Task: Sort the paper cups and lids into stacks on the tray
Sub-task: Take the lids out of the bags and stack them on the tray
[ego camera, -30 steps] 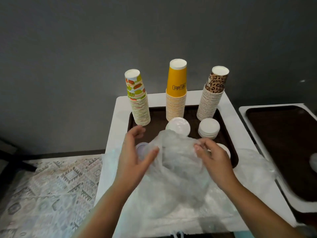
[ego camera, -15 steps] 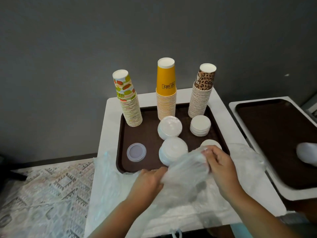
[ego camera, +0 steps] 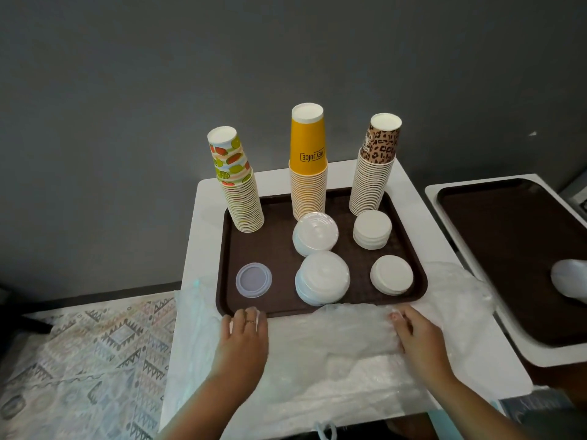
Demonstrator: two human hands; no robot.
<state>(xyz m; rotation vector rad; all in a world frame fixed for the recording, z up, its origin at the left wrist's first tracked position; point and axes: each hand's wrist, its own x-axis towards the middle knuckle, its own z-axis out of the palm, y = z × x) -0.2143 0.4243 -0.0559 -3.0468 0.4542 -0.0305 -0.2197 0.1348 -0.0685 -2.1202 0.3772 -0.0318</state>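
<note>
While both hands lie flat on the plastic bag (ego camera: 333, 350), left hand (ego camera: 244, 338) and right hand (ego camera: 416, 338) open, cup stacks (ego camera: 308, 173) and lids (ego camera: 322, 277) stand sorted just beyond on the tray (ego camera: 279, 249); sorting appears complete, bag removal likely next.

A brown tray (ego camera: 224, 265) holds three upturned cup stacks along its far edge: fruit-print (ego camera: 236, 182), yellow (ego camera: 308, 163), leopard-print (ego camera: 374, 166). Lid stacks (ego camera: 322, 277) sit nearer. Both hands, left (ego camera: 244, 338) and right (ego camera: 416, 338), press flat on clear plastic (ego camera: 330, 350).
</note>
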